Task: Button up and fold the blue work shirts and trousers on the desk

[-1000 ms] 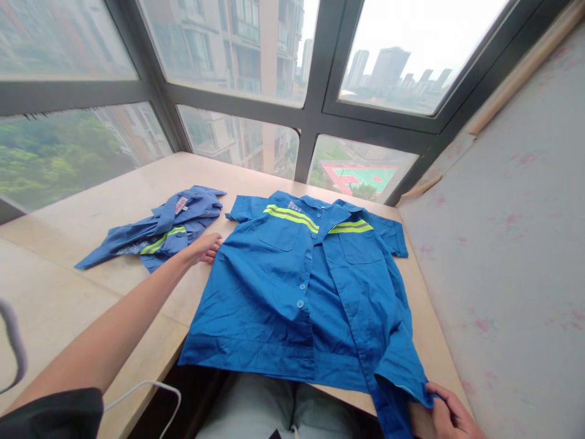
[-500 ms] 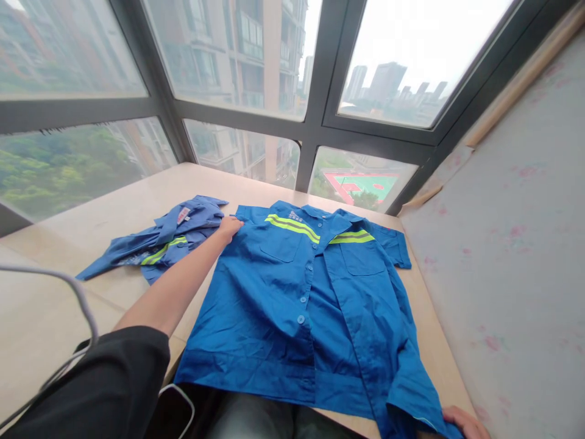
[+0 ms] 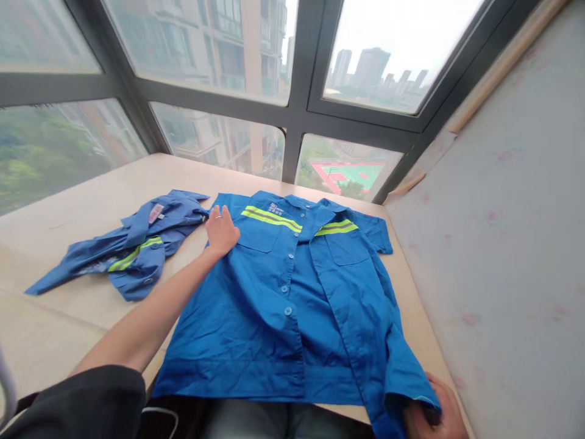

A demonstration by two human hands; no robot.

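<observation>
A blue work jacket [image 3: 269, 280] lies front side up before me, with yellow-green reflective bands across the chest. Several buttons run down its front, which hangs partly open. My left hand [image 3: 222, 230], with a ring on one finger, is closed on the cloth at the left sleeve, beside the shoulder; its fingertips are partly hidden. At the lower right, my right hand [image 3: 441, 411] grips the cuff of the long right sleeve [image 3: 409, 378], the thumb side tucked at the cuff opening. Left of the jacket lies a crumpled, paler blue garment [image 3: 141, 235] with a reflective stripe and a label.
The pale tabletop [image 3: 55, 323] runs up to grey-framed windows [image 3: 299, 110]. A flowered wall [image 3: 498, 244] closes off the right side. A whitish cable [image 3: 7, 390] hangs at the left edge, and my legs are below the table's front edge.
My left hand has turned, its fingers now pointing away from me at the sleeve. My right hand has moved further onto the cuff. The view has shifted slightly right and down.
</observation>
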